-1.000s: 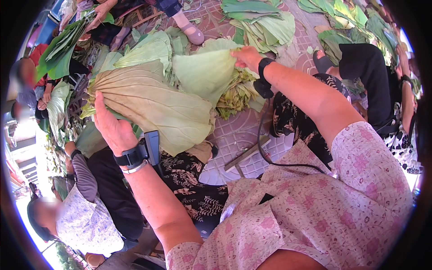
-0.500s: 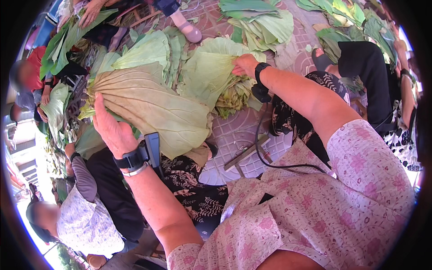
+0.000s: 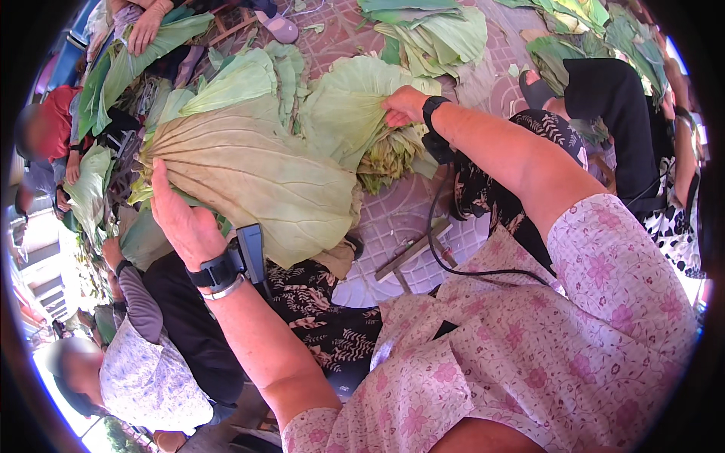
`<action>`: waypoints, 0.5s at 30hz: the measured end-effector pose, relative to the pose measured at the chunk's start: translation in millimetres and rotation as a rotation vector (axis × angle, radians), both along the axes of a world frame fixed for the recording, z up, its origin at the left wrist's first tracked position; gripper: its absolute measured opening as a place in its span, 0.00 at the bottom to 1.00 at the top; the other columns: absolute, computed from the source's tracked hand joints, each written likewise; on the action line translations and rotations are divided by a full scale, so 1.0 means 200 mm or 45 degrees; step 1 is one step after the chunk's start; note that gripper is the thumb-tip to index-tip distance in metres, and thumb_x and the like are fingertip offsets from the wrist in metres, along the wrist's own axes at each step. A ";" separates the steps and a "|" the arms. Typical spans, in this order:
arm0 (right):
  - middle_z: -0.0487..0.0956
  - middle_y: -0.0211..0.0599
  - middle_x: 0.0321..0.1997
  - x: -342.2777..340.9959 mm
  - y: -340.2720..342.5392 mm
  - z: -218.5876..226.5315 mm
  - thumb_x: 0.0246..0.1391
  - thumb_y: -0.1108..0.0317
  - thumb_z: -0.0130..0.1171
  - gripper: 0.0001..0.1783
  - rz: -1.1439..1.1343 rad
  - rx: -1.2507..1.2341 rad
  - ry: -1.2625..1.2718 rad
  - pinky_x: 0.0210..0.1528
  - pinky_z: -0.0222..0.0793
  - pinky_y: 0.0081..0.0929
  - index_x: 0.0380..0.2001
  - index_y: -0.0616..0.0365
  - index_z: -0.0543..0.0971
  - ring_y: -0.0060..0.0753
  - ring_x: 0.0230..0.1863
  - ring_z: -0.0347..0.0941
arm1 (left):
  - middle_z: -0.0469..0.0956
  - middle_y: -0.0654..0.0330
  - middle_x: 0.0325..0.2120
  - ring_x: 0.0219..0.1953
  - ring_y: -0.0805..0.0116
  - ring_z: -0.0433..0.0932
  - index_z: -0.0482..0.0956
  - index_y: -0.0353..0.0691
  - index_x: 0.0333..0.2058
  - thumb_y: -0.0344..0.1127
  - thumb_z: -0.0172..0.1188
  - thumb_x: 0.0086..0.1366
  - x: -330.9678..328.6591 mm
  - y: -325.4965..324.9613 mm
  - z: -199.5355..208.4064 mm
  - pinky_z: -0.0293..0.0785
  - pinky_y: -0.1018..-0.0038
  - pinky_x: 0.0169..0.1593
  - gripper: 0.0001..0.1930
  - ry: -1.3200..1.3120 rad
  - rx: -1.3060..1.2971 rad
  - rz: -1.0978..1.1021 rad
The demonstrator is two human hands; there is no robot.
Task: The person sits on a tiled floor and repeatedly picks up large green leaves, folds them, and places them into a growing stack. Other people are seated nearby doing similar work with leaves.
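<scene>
Left hand [image 3: 181,219] at centre left of the frame, fingers closed around the gathered bottom edge of a big fan-folded leaf [image 3: 257,170]; pale ribbed underside faces the camera and spreads toward frame centre. Right hand [image 3: 404,106] at upper centre, fingers pinched shut on the edge of a second, greener leaf [image 3: 343,113] lying on the leaf pile [image 3: 249,79] just beyond the big one. Both wrists carry black strap devices; a cable [image 3: 453,264] runs from the right wrist down to the floral blouse.

Risks, as a guess: the leaves look thin and soft, so a pinch at the rim could tear the green leaf if it is pulled against the pile's weight. The left hand holds the big leaf only at its gathered end, so the folds could slip open or the leaf could sag. The loose cable hangs near a wooden stick [image 3: 411,257] on the ground and might snag when the arm swings.

Surface: patterned paving tiles [image 3: 393,215], pinkish and grey, strewn with leaf scraps and a bundle of stems [image 3: 389,155]. Setting is outdoors in bright daylight and crowded: more leaf stacks [image 3: 434,30] at the top of the frame, another worker [image 3: 143,370] at lower left, others seated at upper left and right.
</scene>
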State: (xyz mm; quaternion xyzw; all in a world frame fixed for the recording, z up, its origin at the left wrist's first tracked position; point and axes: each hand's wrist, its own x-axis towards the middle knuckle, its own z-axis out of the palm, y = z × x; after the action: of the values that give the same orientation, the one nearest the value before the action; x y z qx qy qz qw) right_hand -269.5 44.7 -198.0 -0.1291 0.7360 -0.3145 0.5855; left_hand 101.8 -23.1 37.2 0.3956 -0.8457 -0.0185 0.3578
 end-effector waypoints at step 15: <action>0.82 0.49 0.33 0.13 -0.13 0.38 0.49 0.65 0.59 0.14 0.510 -0.436 1.265 0.38 0.75 0.36 0.37 0.63 0.81 0.46 0.34 0.81 | 0.73 0.44 0.48 0.53 0.49 0.70 0.66 0.32 0.61 0.20 0.47 0.51 -0.07 0.02 -0.04 0.61 0.63 0.61 0.33 0.542 0.599 -0.141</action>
State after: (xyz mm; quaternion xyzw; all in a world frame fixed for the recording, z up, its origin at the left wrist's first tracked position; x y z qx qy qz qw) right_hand -243.1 18.1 -122.1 -0.4919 0.8230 -0.2136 0.1874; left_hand 88.4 -19.0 29.4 0.4083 -0.7445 -0.3153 0.4238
